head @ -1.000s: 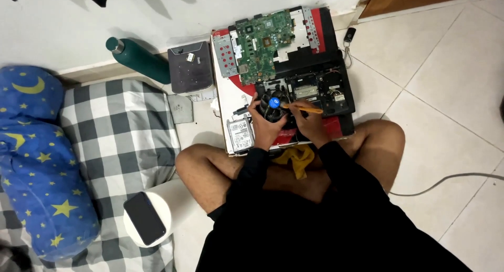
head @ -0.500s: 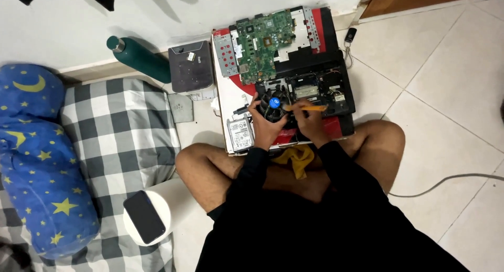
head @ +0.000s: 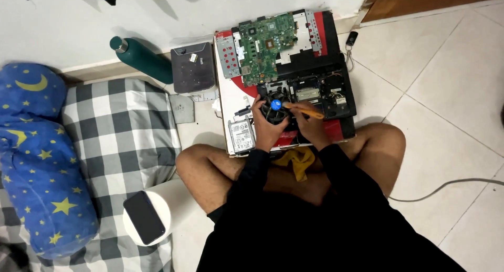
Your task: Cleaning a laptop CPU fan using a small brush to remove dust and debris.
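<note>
Sitting cross-legged on the tiled floor (head: 446, 93), the person works over an opened laptop chassis (head: 320, 93). The left hand (head: 266, 129) has its fingers wrapped around a round black cooling fan (head: 275, 110) with a blue centre, at the chassis's near left corner. The right hand (head: 311, 127) pinches an orange-handled screwdriver (head: 304, 111), tip at the fan's hub. A green motherboard (head: 265, 46) lies beyond, a hard drive (head: 241, 135) just left of the left hand, a yellow cloth (head: 299, 161) in the lap.

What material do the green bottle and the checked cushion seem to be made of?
The green bottle looks like metal with a matte painted coat: smooth, dull sheen. The checked cushion seems woven fabric: soft folds, no shine. Neither is certain from this view.
</note>
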